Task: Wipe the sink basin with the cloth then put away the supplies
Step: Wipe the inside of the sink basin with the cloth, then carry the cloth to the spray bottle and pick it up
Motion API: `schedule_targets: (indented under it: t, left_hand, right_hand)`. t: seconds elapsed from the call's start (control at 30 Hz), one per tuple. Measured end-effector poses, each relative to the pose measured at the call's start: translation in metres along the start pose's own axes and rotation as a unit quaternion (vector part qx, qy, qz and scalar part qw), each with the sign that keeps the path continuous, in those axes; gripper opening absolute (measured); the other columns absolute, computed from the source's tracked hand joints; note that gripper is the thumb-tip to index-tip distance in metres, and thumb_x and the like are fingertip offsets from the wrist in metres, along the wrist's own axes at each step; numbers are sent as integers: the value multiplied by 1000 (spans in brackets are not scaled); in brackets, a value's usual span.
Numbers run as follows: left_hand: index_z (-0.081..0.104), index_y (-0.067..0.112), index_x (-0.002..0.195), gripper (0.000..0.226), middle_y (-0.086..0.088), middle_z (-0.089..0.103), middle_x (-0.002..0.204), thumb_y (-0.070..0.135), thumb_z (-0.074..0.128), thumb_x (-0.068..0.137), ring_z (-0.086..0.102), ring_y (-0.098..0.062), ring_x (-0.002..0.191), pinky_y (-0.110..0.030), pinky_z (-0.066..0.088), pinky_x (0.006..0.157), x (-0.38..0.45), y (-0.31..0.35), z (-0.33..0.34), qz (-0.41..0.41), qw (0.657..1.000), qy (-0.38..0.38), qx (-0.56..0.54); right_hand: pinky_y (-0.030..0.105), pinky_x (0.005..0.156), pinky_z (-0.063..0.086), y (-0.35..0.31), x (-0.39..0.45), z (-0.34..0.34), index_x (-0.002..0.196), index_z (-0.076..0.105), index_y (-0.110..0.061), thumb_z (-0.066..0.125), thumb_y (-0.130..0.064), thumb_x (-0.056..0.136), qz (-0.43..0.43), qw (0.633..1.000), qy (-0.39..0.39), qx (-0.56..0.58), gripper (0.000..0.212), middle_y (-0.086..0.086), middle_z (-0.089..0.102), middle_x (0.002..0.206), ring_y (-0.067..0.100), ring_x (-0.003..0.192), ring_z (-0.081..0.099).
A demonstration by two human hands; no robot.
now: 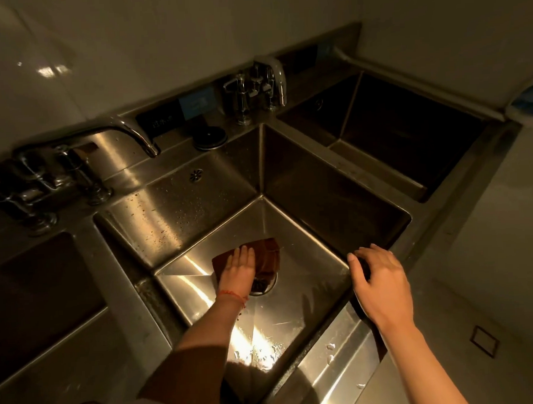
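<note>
Cloth (266,253) under flat left hand (241,266); right hand (379,281) on sink rim (381,245).

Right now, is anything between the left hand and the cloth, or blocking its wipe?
Nothing visible. The left hand lies flat on the cloth; only the drain lies partly under it in the basin floor.
</note>
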State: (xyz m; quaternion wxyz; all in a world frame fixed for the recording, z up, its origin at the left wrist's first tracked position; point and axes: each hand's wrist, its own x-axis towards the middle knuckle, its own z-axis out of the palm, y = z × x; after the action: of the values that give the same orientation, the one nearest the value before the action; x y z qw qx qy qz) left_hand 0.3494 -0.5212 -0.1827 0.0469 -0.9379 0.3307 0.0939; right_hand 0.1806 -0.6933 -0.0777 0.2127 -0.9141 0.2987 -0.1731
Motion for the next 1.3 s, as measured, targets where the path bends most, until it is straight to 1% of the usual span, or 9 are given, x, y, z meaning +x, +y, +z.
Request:
schedule_targets:
  t: [0.37, 0.47, 0.5, 0.57, 0.67, 0.77, 0.87, 1.13, 1.3]
  left_hand:
    - [4, 5, 152, 65, -13, 7, 160, 1, 38, 97, 8, -26, 148, -32, 8, 121, -34, -2, -68, 35, 994, 92, -44]
    - [40, -3, 140, 71, -22, 42, 145, -2, 72, 76, 43, -33, 134, -36, 36, 110, -43, -2, -82, 39, 988, 142, -40]
    - [58, -3, 125, 74, -22, 60, 127, -2, 86, 56, 60, -34, 117, -36, 50, 96, -45, -3, -86, 52, 985, 160, -39]
    - [72, -1, 102, 78, -17, 73, 102, 1, 95, 27, 72, -30, 90, -36, 58, 72, -50, -5, -95, 73, 980, 180, -40]
    - [75, 2, 95, 75, -12, 75, 95, 7, 95, 22, 74, -24, 84, -31, 58, 67, -60, -4, -117, 110, 974, 200, -17]
    - [76, 3, 93, 51, -13, 75, 94, 2, 84, 42, 74, -23, 81, -31, 59, 64, -69, -4, -139, 132, 961, 242, -12]
    - [76, 1, 93, 59, -16, 75, 94, -3, 88, 35, 74, -26, 82, -33, 59, 63, -81, -5, -156, 161, 956, 245, -10]
    - [76, 4, 95, 74, -12, 75, 97, 13, 96, 24, 73, -22, 88, -33, 60, 71, -115, -6, -188, 229, 938, 260, -17]
    - [75, 3, 97, 77, -13, 74, 99, 10, 96, 23, 73, -23, 90, -35, 60, 72, -128, -5, -196, 248, 918, 309, -35]
  right_hand:
    - [44, 100, 35, -6, -5, -3, 101, 68, -4, 37, -37, 89, -49, 998, 29, -32, 46, 13, 69, 101, 28, 106, 59]
    - [41, 102, 33, -11, -5, -9, 99, 68, -5, 36, -34, 87, -62, 996, 33, -58, 45, 13, 70, 98, 29, 102, 62]
    - [39, 102, 31, -14, -7, -11, 99, 68, -5, 37, -32, 87, -75, 994, 29, -70, 43, 12, 70, 97, 29, 101, 62]
    - [38, 102, 26, -23, -11, -15, 101, 67, -6, 39, -31, 87, -106, 991, 18, -85, 41, 11, 69, 100, 28, 102, 62]
    - [37, 105, 24, -49, -19, -22, 112, 62, -8, 37, -37, 90, -146, 986, 7, -79, 45, 10, 65, 112, 26, 112, 56]
    - [38, 108, 21, -76, -27, -29, 129, 47, -11, 42, -42, 88, -172, 983, 7, -64, 52, 9, 54, 130, 24, 126, 43]
    - [37, 110, 15, -100, -37, -33, 138, 33, -15, 54, -43, 82, -182, 980, 8, -79, 66, 6, 40, 142, 20, 134, 30]
    - [42, 106, 20, -141, -52, -44, 134, 42, -8, 82, -22, 60, -217, 959, 47, -177, 85, 12, 44, 140, 27, 130, 37]
    - [40, 109, 15, -147, -56, -51, 129, 50, -4, 78, -10, 65, -228, 947, 119, -192, 70, 14, 51, 134, 26, 126, 43]
